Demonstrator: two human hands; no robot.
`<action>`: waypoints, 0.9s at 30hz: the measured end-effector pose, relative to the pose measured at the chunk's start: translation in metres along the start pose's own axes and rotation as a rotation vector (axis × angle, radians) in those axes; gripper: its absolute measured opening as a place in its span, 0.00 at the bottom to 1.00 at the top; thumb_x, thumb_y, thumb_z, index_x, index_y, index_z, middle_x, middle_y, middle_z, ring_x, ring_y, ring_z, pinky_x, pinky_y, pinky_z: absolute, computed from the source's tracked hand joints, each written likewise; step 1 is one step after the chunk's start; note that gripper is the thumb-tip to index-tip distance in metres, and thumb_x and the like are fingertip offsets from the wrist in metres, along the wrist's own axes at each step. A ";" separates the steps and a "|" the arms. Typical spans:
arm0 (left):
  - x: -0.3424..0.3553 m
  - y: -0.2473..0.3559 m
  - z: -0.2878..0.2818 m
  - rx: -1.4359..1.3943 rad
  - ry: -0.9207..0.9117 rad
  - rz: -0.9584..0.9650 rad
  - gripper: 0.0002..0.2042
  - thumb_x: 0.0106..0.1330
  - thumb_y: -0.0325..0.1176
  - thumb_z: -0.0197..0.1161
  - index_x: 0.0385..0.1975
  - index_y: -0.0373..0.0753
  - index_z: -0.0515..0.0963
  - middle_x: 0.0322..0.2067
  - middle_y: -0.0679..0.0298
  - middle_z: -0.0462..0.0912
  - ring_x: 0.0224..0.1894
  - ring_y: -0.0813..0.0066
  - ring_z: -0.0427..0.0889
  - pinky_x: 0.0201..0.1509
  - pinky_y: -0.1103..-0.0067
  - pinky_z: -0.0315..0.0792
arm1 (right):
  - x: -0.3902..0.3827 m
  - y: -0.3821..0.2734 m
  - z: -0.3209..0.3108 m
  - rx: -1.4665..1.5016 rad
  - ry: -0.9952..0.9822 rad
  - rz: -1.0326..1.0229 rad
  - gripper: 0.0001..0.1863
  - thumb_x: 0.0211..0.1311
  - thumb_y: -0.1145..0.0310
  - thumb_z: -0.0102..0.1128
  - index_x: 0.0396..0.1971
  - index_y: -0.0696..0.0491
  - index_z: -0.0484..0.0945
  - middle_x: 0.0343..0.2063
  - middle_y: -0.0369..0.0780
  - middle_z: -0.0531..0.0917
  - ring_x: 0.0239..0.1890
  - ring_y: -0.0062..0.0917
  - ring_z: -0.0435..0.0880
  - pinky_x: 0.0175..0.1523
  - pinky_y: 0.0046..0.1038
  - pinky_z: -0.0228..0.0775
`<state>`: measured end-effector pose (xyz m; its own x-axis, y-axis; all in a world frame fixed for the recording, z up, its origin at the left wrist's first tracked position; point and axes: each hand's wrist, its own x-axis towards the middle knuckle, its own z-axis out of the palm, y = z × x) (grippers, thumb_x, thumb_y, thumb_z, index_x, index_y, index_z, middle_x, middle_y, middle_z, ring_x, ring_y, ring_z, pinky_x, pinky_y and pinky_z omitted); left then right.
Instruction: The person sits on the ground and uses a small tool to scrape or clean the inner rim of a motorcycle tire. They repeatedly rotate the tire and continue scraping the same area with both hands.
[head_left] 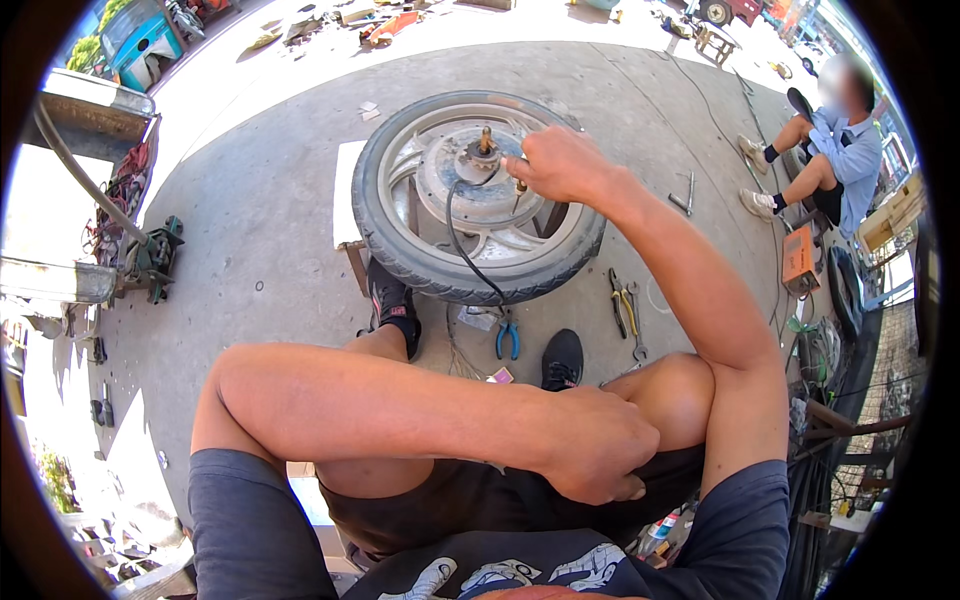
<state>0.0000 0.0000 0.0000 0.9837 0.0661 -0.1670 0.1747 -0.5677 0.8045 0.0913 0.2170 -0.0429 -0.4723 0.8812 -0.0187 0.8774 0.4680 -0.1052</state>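
Note:
A small wheel with a black tyre (400, 250) and grey hub motor (470, 185) lies flat on a low stand in front of me. My right hand (560, 163) reaches over the hub with fingers closed on a small tool or bolt by the axle (486, 140). A black cable (462, 250) runs from the hub over the tyre. My left hand (600, 445) rests in my lap, fingers curled on my dark shorts between my knees.
Blue-handled pliers (508, 338), yellow-handled pliers (622, 300) and a wrench (638, 335) lie on the concrete by my black shoes. Another person (830, 150) sits at the right beside an orange box (800, 260). Metal machinery (140, 255) stands at the left.

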 end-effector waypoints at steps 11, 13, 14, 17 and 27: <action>-0.001 0.000 0.000 -0.003 -0.006 0.006 0.22 0.69 0.45 0.58 0.22 0.28 0.79 0.24 0.46 0.82 0.33 0.42 0.82 0.38 0.57 0.76 | -0.002 0.002 0.000 0.047 -0.035 0.061 0.21 0.60 0.56 0.56 0.32 0.62 0.84 0.34 0.55 0.86 0.42 0.47 0.86 0.50 0.44 0.77; -0.001 0.000 0.000 0.000 -0.012 -0.002 0.22 0.69 0.45 0.58 0.22 0.28 0.79 0.24 0.46 0.82 0.33 0.42 0.82 0.38 0.56 0.76 | -0.003 0.003 0.001 0.044 -0.027 0.037 0.21 0.60 0.56 0.57 0.31 0.61 0.84 0.34 0.54 0.86 0.42 0.48 0.86 0.50 0.44 0.77; -0.001 0.000 0.000 0.001 -0.015 -0.006 0.22 0.69 0.45 0.58 0.22 0.28 0.79 0.24 0.46 0.82 0.34 0.42 0.82 0.38 0.56 0.76 | -0.003 0.003 0.001 0.042 -0.023 0.025 0.21 0.60 0.56 0.57 0.31 0.61 0.84 0.34 0.54 0.86 0.42 0.48 0.86 0.50 0.44 0.77; 0.000 0.004 -0.003 -0.001 -0.034 -0.014 0.23 0.69 0.45 0.58 0.22 0.28 0.79 0.24 0.46 0.82 0.34 0.42 0.82 0.37 0.56 0.76 | -0.002 0.010 0.006 0.074 0.002 -0.002 0.20 0.60 0.56 0.57 0.30 0.61 0.85 0.34 0.55 0.86 0.42 0.48 0.86 0.50 0.45 0.77; 0.002 -0.002 0.001 0.005 -0.023 -0.008 0.22 0.70 0.45 0.57 0.23 0.29 0.79 0.25 0.46 0.82 0.35 0.42 0.82 0.38 0.56 0.75 | -0.005 0.011 0.014 0.167 0.124 -0.015 0.18 0.59 0.60 0.59 0.28 0.64 0.82 0.33 0.57 0.85 0.42 0.49 0.85 0.50 0.44 0.76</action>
<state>0.0015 0.0002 -0.0027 0.9812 0.0518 -0.1861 0.1820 -0.5712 0.8004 0.1022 0.2173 -0.0576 -0.4625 0.8803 0.1055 0.8394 0.4731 -0.2676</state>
